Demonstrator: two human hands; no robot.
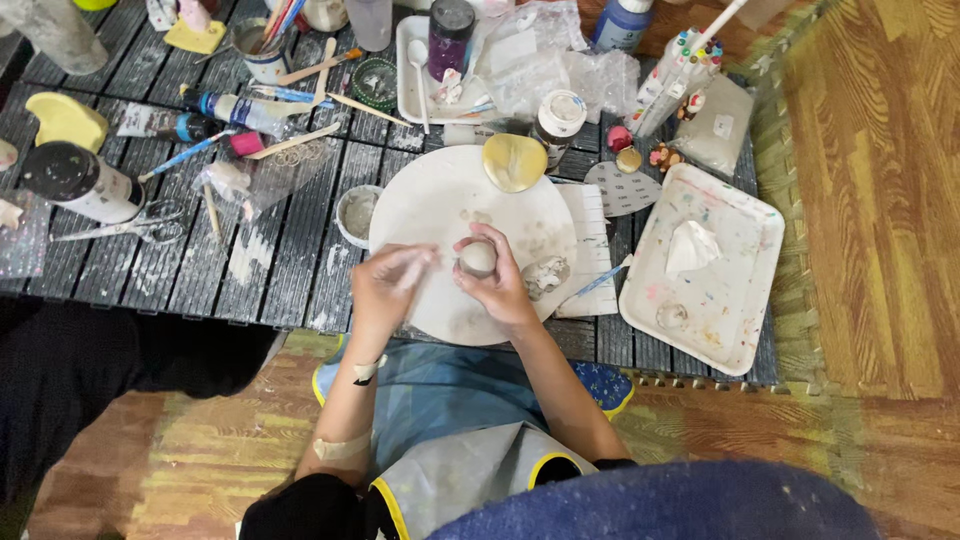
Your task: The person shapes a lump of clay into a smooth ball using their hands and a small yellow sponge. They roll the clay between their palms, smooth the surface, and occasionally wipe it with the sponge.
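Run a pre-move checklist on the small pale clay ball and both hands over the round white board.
1. Small pale clay ball held in right hand: ok, fingers curl around it.
2. Left hand beside the ball: ok, though blurred, so contact cannot be told.
3. Round white board under both hands: ok, lies flat on the dark slatted mat.
4. Yellow heart-shaped piece on the board's far rim: ok, apart from the hands.
5. Small white cup left of the board: contents cannot tell.
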